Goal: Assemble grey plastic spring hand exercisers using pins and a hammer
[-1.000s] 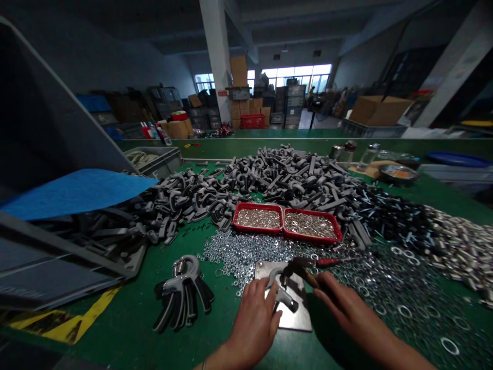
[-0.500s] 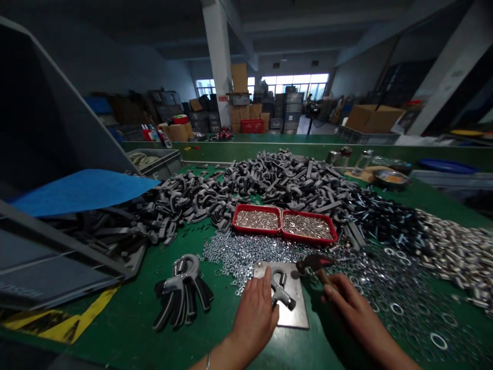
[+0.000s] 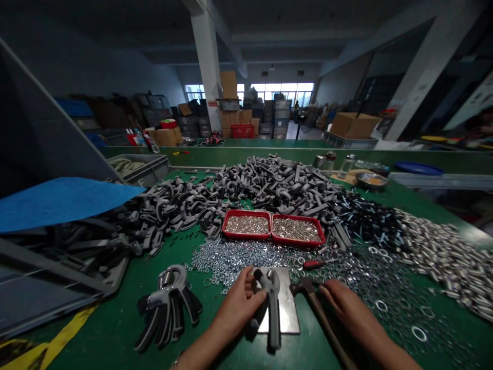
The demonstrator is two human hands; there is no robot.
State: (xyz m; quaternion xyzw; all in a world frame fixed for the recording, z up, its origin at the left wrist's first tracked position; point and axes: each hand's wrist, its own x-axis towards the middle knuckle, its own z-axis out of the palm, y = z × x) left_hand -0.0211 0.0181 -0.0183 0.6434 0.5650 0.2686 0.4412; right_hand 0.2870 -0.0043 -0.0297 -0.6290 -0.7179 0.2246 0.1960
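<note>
My left hand (image 3: 241,300) grips a grey and black hand grip strengthener (image 3: 273,303), thumb and fingers around its upper part. It is above a bare metal plate (image 3: 289,311), with its handles toward me. A hammer (image 3: 323,318) lies just right of the plate, its head up by the plate and its wooden handle slanting toward me. Beside it is my right hand (image 3: 348,308), off the handle, fingers loosely stretched and holding nothing I can see. A red-handled screwdriver (image 3: 314,264) lies beyond the hammer head. Several more hand grip strengtheners (image 3: 171,300) stand bunched at left.
Two red trays (image 3: 246,237) of small metal pins sit behind a spread of nuts (image 3: 234,259). Beyond rises a heap of grey handles (image 3: 265,180). Loose rings (image 3: 381,306) and metal sleeves (image 3: 442,252) cover the right side. A grey crate (image 3: 57,288) stands at left.
The hammer has gone from my right hand onto the table. My left hand has lifted the hand grip strengthener off the plate and turned it. The view has shifted slightly right.
</note>
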